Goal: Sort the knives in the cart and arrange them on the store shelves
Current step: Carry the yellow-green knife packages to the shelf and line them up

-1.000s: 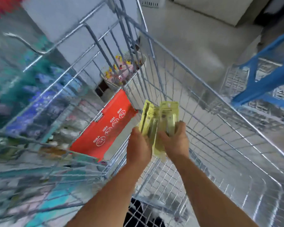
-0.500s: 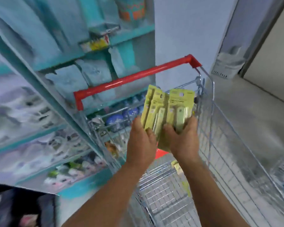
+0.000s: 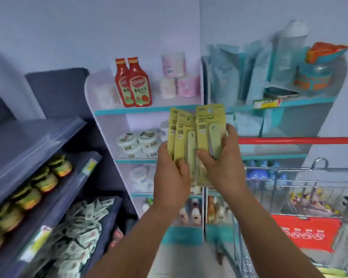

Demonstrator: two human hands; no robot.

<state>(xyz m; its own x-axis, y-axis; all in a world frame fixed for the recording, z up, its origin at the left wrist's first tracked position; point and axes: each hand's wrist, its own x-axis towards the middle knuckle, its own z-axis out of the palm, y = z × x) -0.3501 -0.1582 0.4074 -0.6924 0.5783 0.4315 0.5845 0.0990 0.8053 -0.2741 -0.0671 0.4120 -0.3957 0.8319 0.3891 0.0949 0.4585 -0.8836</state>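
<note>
**Carded fruit knives fanned between both hands in front of the shelves**

The yellow-green knife packs (image 3: 197, 141) stand upright in mid-air, held at chest height between the two hands and overlapped like a fan. The left hand (image 3: 172, 177) grips the lower edge of the two or three left-hand cards, its thumb laid across their fronts; the fingers behind the cards are hidden. The right hand (image 3: 222, 167) holds the rightmost card, its fingers (image 3: 230, 135) curled round the card's right edge and its thumb pressed on the front. This spread, judged from the pose, lets each label be read and the packs be sorted before shelving.

Beyond the fingers stands a white shelf unit (image 3: 129, 111) with teal edging; ketchup bottles (image 3: 136, 83) sit above and to the left of the fingers, round tubs (image 3: 137, 140) just left of them. To the right, the cart (image 3: 289, 171) with its red handle bar (image 3: 297, 140) lies near the right forearm and limits sideways reach. Open floor shows below the forearms. Dark shelves (image 3: 48, 149) with jars stand well to the left.
</note>
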